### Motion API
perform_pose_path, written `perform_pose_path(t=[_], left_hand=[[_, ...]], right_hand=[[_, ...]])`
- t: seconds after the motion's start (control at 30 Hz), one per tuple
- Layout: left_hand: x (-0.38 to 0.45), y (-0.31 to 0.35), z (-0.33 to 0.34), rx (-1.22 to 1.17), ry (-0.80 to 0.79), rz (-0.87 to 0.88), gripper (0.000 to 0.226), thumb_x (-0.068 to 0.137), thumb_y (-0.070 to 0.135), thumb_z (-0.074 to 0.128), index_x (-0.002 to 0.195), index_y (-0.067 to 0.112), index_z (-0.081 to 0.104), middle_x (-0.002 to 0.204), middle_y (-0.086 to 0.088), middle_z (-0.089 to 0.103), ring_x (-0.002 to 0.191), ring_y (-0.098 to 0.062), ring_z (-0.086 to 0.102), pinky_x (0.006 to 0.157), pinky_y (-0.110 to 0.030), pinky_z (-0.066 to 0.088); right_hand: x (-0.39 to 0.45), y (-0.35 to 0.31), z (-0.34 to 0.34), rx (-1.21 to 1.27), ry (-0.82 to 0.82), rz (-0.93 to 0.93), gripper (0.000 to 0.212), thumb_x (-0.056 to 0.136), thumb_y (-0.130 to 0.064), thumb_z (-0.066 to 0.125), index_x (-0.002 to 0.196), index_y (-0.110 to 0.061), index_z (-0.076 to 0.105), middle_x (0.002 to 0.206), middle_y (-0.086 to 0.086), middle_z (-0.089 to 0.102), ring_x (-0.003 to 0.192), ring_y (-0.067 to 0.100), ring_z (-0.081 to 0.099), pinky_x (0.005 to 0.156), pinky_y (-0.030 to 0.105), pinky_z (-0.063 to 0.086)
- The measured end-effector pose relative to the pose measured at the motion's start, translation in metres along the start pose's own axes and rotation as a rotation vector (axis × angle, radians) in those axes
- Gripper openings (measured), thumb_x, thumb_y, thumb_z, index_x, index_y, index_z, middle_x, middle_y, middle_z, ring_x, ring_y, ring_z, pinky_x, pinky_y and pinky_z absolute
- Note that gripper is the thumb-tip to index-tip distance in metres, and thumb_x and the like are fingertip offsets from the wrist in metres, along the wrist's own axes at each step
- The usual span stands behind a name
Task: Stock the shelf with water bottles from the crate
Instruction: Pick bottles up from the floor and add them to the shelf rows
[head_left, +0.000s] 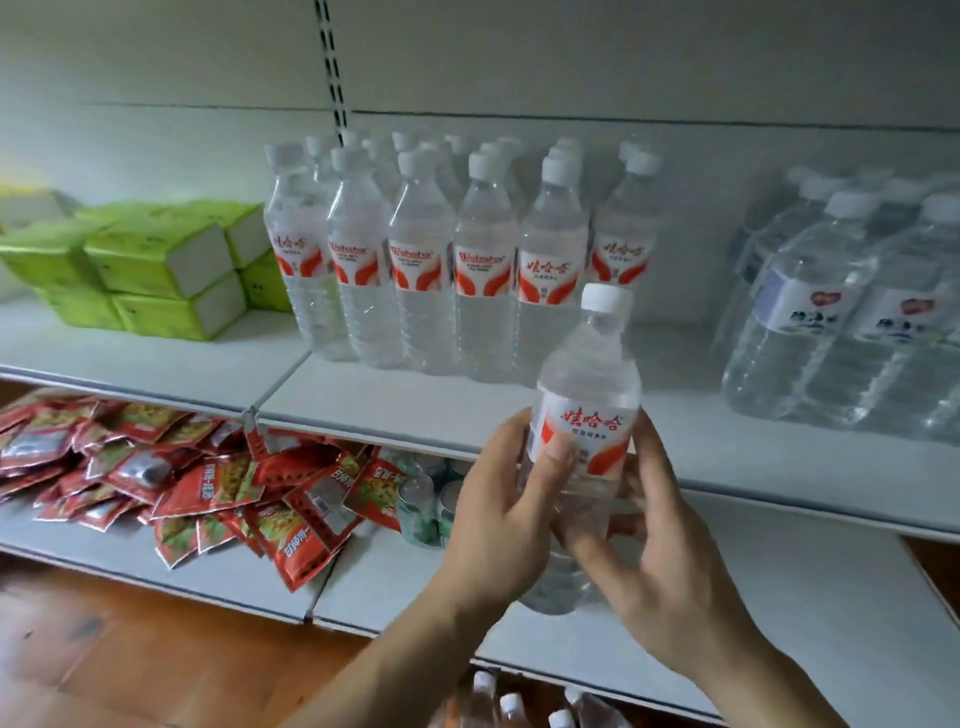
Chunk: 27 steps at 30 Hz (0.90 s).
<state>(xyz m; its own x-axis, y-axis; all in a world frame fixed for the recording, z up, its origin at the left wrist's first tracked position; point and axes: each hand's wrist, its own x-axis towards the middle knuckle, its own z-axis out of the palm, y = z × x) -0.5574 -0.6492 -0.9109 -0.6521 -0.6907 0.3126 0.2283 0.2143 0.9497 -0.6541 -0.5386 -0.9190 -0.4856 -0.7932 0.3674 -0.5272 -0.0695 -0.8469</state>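
I hold one clear water bottle (587, 395) with a white cap and a red-and-white label upright in front of the shelf edge. My left hand (498, 514) grips its left side, thumb across the label. My right hand (660, 551) wraps round its right side and lower body. On the white upper shelf (395, 400) stand several rows of matching bottles (447, 260), with bare shelf to their right, straight behind the held bottle. At the bottom edge, white caps of more bottles (511, 704) show; the crate itself is hidden.
Large shrink-wrapped water bottles (852, 322) fill the upper shelf's right end. Green tissue boxes (156, 265) are stacked at its left. On the lower shelf (810, 613) lie several red snack packets (208, 478) and green cans (426, 504). Wooden floor lies lower left.
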Motion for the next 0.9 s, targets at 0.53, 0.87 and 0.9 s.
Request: perform_pose_path(t=[0.53,0.87,0.9], left_hand=[[0.086,0.001,0.021,0.372,0.001,0.38,0.038,0.105,0.044,0.043,0.143,0.04,0.046,0.129,0.027,0.057,0.122,0.001,0.054,0.101,-0.035,0.05],[0.111,-0.02,-0.002,0.937,0.069,0.277,0.065,0.102,0.046,0.045,0.156,0.028,0.014,0.148,0.005,0.04,0.131,-0.02,0.04,0.108,-0.037,0.04],[0.112,-0.025,-0.003,0.934,0.042,0.297,0.067,0.102,0.043,0.046,0.157,0.026,0.011,0.148,0.004,0.039,0.13,-0.02,0.04,0.108,-0.037,0.04]], right_hand=[[0.081,0.008,-0.033,-0.178,0.23,-0.01,0.1,0.082,-0.037,0.078,0.154,-0.051,0.009,0.126,-0.026,0.061,0.113,-0.014,0.056,0.101,0.018,0.047],[0.116,0.026,-0.019,-0.291,0.289,0.015,0.092,0.092,-0.025,0.069,0.148,-0.058,0.003,0.149,-0.023,0.043,0.134,0.005,0.047,0.111,0.04,0.042],[0.118,0.028,-0.018,-0.319,0.289,0.027,0.092,0.093,-0.026,0.068,0.15,-0.055,0.001,0.151,-0.02,0.043,0.133,0.008,0.049,0.11,0.038,0.042]])
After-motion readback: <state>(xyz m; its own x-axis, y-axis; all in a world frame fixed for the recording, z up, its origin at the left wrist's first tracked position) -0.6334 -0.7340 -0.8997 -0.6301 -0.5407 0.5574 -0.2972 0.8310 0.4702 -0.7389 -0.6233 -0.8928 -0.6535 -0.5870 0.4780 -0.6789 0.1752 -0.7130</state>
